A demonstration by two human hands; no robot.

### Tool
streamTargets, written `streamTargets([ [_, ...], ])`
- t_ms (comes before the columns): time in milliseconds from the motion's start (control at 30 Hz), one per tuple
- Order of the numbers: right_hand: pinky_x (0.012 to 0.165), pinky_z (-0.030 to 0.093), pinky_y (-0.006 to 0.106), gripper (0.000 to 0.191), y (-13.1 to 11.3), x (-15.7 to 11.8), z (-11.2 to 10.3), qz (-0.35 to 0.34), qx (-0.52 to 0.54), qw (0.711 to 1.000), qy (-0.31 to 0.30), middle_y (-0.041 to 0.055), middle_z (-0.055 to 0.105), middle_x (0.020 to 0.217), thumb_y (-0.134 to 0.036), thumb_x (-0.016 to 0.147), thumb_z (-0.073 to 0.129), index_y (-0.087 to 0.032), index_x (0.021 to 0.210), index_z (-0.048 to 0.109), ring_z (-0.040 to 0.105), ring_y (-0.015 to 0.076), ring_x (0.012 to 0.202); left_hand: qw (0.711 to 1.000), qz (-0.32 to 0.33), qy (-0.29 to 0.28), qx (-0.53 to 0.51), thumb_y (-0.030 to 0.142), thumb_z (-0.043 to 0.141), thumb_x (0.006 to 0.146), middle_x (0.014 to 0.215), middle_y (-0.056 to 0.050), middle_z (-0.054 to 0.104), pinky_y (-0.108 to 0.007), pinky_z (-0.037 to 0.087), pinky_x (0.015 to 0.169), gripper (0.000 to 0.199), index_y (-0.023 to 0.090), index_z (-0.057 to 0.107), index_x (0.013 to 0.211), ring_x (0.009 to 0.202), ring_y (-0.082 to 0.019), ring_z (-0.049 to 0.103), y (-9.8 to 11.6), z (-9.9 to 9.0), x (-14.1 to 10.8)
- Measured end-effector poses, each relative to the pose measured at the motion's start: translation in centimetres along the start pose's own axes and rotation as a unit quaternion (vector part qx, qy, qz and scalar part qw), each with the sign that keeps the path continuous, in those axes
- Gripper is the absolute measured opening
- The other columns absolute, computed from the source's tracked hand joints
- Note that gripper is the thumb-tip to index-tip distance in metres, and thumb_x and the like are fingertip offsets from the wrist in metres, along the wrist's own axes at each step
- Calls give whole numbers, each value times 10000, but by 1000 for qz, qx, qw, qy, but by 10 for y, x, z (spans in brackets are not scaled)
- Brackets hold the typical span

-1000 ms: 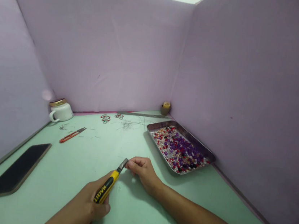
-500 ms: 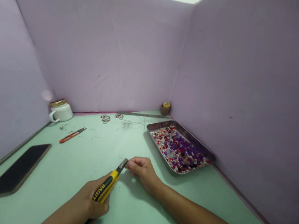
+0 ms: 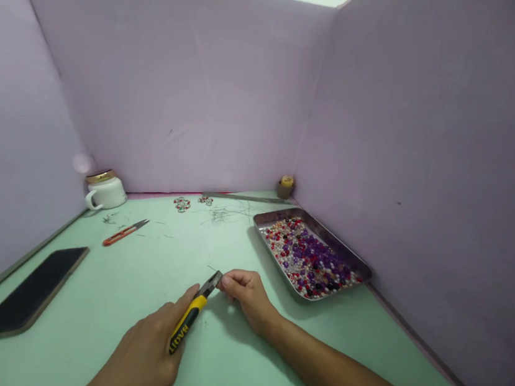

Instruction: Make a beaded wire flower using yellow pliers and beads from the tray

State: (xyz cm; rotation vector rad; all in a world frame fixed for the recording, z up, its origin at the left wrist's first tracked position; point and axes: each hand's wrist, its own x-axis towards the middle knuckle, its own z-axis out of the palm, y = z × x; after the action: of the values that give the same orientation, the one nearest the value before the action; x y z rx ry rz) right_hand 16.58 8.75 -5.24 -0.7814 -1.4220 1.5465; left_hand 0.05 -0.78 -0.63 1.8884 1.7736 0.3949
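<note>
My left hand [image 3: 152,346] is wrapped round yellow and black pliers [image 3: 190,319], low in the middle of the view. Their metal jaws meet the fingertips of my right hand [image 3: 245,295]. Thumb and forefinger of that hand are pinched together; whatever they hold is too small to make out. A thin piece of wire [image 3: 212,268] sticks out to the left beside the jaws. Right of my right hand lies a metal tray [image 3: 272,259] with red, purple, white and black beads [image 3: 320,257].
Orange-handled snips [image 3: 123,233] and a dark phone [image 3: 29,293] lie at the left. A white mug [image 3: 109,193] stands behind them. Beaded pieces [image 3: 181,204] and loose wires [image 3: 220,215] lie at the back. Purple panels [image 3: 242,91] surround the green tabletop [image 3: 134,278].
My left hand has turned the pliers and shifted its fingers further up them. The wire end beside the jaws sits slightly higher. My right hand has hardly moved.
</note>
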Motion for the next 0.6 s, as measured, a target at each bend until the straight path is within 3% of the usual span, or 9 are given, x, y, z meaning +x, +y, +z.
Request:
streamTargets([
  [67, 478, 233, 221, 246, 1, 0, 0, 1, 0, 1000, -5, -22, 442, 504, -343, 703, 561, -111, 661, 632, 329, 79, 482, 998, 13, -18, -62, 81, 419, 642, 1156, -37, 548, -310, 301, 946, 696, 262, 320, 1307, 1110, -223, 458, 2, -3, 1],
  [133, 472, 227, 221, 249, 1, 0, -1, 3, -1, 1000, -7, -20, 445, 510, -343, 701, 561, -108, 671, 636, 323, 78, 479, 992, 17, -35, -124, 67, 432, 607, 1030, -10, 586, -283, 323, 919, 669, 240, 384, 1251, 1010, -198, 499, 7, -7, 1],
  [233, 466, 220, 222, 250, 0, 0, -1, 3, -2, 1000, -8, -22, 442, 507, -346, 696, 565, -108, 662, 633, 316, 76, 471, 974, -6, -88, -208, 75, 443, 598, 689, 49, 527, -217, 428, 608, 440, 204, 504, 1014, 618, -124, 500, 15, -13, 1],
  [300, 466, 220, 223, 251, -1, 0, -1, 0, -2, 1000, -9, -26, 432, 493, -348, 696, 564, -110, 651, 629, 315, 76, 468, 957, -29, -132, -257, 92, 446, 608, 567, 74, 430, -184, 352, 414, 222, 185, 499, 802, 441, -76, 390, 19, -16, 1],
  [367, 470, 223, 223, 249, -2, 0, -1, -4, -1, 1000, -7, -29, 423, 476, -345, 696, 563, -111, 639, 626, 320, 78, 469, 941, -44, -155, -299, 105, 457, 614, 527, 81, 397, -174, 298, 345, 115, 185, 449, 696, 373, -53, 333, 20, -17, 1],
  [600, 472, 226, 225, 243, -2, 0, 0, -1, 1, 1000, -3, -35, 415, 451, -342, 691, 570, -117, 620, 625, 317, 78, 456, 900, -88, -172, -391, 181, 534, 628, 572, 56, 469, -167, 305, 301, 168, 190, 462, 780, 356, -48, 354, 17, -16, 0],
])
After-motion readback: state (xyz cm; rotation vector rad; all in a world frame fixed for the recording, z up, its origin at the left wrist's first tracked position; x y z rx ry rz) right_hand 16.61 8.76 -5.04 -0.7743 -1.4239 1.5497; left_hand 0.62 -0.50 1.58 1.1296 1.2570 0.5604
